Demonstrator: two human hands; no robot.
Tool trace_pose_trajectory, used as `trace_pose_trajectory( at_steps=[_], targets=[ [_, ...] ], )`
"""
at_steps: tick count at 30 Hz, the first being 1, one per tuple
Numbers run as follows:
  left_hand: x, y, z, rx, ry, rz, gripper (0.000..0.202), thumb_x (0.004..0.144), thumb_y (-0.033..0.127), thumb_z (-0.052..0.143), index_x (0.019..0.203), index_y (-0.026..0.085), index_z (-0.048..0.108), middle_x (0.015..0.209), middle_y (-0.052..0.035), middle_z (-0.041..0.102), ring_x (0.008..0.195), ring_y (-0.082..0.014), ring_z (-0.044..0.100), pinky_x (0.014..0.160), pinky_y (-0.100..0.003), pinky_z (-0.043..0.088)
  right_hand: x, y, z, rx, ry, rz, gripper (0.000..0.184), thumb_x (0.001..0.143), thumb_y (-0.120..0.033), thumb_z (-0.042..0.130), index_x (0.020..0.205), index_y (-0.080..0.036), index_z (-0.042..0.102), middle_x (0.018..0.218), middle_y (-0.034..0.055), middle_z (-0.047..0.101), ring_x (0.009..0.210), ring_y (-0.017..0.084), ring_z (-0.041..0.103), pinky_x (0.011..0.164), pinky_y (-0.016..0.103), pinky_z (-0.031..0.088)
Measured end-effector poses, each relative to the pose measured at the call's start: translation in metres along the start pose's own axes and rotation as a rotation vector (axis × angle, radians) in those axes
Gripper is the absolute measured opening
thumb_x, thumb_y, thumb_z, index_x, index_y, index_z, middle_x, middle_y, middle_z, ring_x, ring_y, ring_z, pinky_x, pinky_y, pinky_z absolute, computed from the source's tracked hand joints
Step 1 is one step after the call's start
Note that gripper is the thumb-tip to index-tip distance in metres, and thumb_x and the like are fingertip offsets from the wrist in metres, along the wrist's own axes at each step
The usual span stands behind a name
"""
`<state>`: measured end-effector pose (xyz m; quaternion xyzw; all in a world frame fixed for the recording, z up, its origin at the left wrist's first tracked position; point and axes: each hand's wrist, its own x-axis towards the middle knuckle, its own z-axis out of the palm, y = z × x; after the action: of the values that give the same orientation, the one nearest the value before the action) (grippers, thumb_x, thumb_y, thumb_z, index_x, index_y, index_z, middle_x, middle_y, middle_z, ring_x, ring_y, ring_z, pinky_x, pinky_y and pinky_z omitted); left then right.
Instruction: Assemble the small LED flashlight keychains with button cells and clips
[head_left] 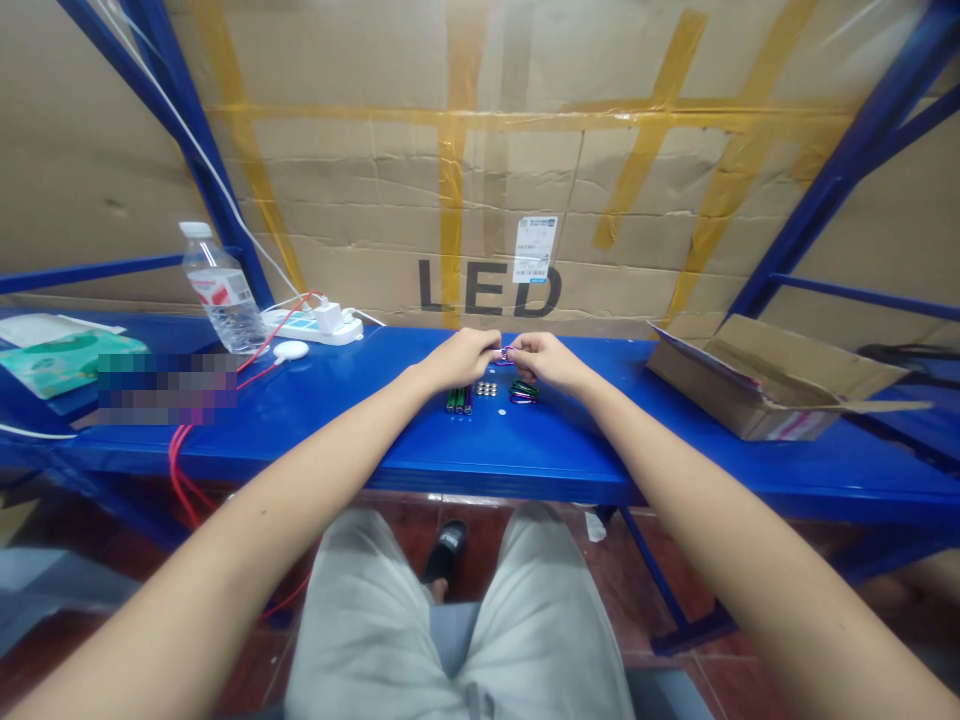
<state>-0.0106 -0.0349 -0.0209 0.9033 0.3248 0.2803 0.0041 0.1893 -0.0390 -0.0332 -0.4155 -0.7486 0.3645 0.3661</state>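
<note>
Both my hands meet over the blue shelf table (480, 450), pinching one small purple clip-like piece (505, 353) between them. My left hand (463, 358) holds its left end with closed fingers. My right hand (546, 360) grips its right end, fingers also closed. Just below the hands lie a few small green and purple tubes (459, 400), a cluster of tiny silver rings (486, 388) and a little heap of green and purple clips (523, 392).
An open cardboard box (757, 385) lies at the right. A water bottle (219, 290), a white power strip (319, 324) with red cable and a white puck stand at the left. Packets (52, 350) lie far left. A taped cardboard wall marked LED backs the table.
</note>
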Motion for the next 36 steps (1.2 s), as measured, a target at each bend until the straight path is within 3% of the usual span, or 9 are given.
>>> trace_pose_trajectory(
  at_steps=[3, 9, 14, 17, 23, 30, 36],
  targets=[
    [0.001, -0.002, 0.002, -0.025, -0.007, -0.058, 0.018, 0.093, 0.023, 0.048, 0.09, 0.016, 0.065, 0.087, -0.0076, 0.07, 0.08, -0.0198, 0.062, 0.073, -0.03, 0.043, 0.004, 0.002, 0.003, -0.092, 0.055, -0.024, 0.021, 0.087, -0.036, 0.057, 0.074, -0.02, 0.053, 0.051, -0.0041, 0.047, 0.049, 0.013, 0.042, 0.055, 0.028, 0.036],
    [0.006, -0.009, 0.004, -0.218, -0.042, -0.173, 0.022, 0.089, 0.027, 0.048, 0.082, 0.016, 0.065, 0.078, -0.0032, 0.067, 0.076, -0.0172, 0.058, 0.071, -0.029, 0.043, 0.006, 0.003, 0.004, -0.345, 0.14, -0.229, 0.017, 0.085, -0.029, 0.055, 0.075, -0.017, 0.061, 0.064, 0.0008, 0.06, 0.068, 0.017, 0.054, 0.065, 0.027, 0.04],
    [0.007, -0.01, 0.002, -0.482, -0.173, -0.362, 0.021, 0.083, 0.03, 0.051, 0.066, 0.018, 0.055, 0.059, -0.0005, 0.051, 0.055, -0.0138, 0.046, 0.057, -0.03, 0.037, 0.005, 0.005, 0.003, -0.474, 0.139, -0.323, 0.017, 0.087, -0.023, 0.054, 0.085, -0.016, 0.069, 0.082, 0.0051, 0.072, 0.077, 0.018, 0.061, 0.073, 0.028, 0.043],
    [0.006, -0.011, -0.001, -0.626, -0.255, -0.479, 0.018, 0.08, 0.031, 0.054, 0.066, 0.02, 0.053, 0.056, -0.0004, 0.046, 0.047, -0.0118, 0.038, 0.049, -0.03, 0.032, 0.005, 0.004, 0.004, -0.513, 0.128, -0.355, 0.019, 0.088, -0.02, 0.053, 0.089, -0.016, 0.072, 0.086, 0.0058, 0.074, 0.079, 0.018, 0.063, 0.074, 0.027, 0.043],
    [0.007, -0.013, -0.003, -0.743, -0.268, -0.462, 0.025, 0.083, 0.033, 0.054, 0.063, 0.018, 0.05, 0.052, 0.0, 0.043, 0.041, -0.0077, 0.032, 0.042, -0.026, 0.024, 0.004, -0.001, 0.003, -0.577, 0.151, -0.423, 0.025, 0.09, -0.015, 0.048, 0.092, -0.017, 0.073, 0.094, 0.0078, 0.075, 0.087, 0.02, 0.066, 0.08, 0.028, 0.044],
    [0.01, -0.018, -0.007, -0.643, -0.165, -0.536, 0.026, 0.086, 0.031, 0.051, 0.069, 0.016, 0.064, 0.06, -0.0039, 0.057, 0.047, -0.0111, 0.042, 0.05, -0.03, 0.035, 0.003, -0.002, 0.003, -0.592, 0.186, -0.448, 0.026, 0.09, -0.013, 0.047, 0.093, -0.018, 0.073, 0.095, 0.0086, 0.074, 0.09, 0.021, 0.065, 0.083, 0.029, 0.045],
    [0.005, -0.028, -0.007, -0.308, -0.12, -0.373, 0.02, 0.081, 0.028, 0.057, 0.081, 0.016, 0.073, 0.076, -0.0051, 0.072, 0.073, -0.0174, 0.062, 0.07, -0.029, 0.046, 0.006, 0.005, -0.003, -0.55, 0.234, -0.295, 0.018, 0.089, -0.018, 0.055, 0.089, -0.017, 0.073, 0.088, 0.0062, 0.075, 0.081, 0.019, 0.065, 0.076, 0.028, 0.044]
  ],
)
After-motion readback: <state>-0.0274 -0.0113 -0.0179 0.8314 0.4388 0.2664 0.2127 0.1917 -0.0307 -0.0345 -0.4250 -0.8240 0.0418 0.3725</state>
